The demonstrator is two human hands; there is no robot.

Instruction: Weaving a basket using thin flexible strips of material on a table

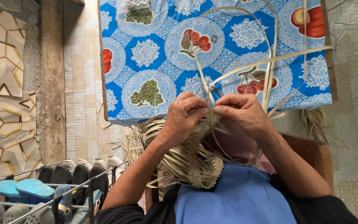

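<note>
Pale straw-coloured strips fill the middle of the head view, and we look straight down on them from above. Our left hand (185,118) and right hand (243,114) meet just below the centre, thumbs and fingertips nearly touching each other. Both hands have their fingers curled in and pinched narrow around the strips at the top edge of a half-woven basket (187,155). The left hand's fingers wrap over the rim of the weave; the right hand's fingers press a strip flat against it.

We see the basket resting against our lap, just beneath the hands and above a blue apron (237,199). Its woven body bulges down and to the left, with loose ends sticking out along the lower edge. Several long loose strips (266,62) rise from between the hands and arc up over the table, some looping round, others crossing to the right.

Beyond the hands stands a table with a blue patterned cloth (162,49), printed with white lace rounds and pictures of fruit. A small heap of dry fibres (315,120) hangs near the table's right corner.

At the lower left we see a metal shoe rack (42,195) holding sandals and clogs in turquoise, grey and black. Behind it the wall carries gold hexagon-patterned panels (1,103), and the floor (81,103) between wall and table is pale tile.
</note>
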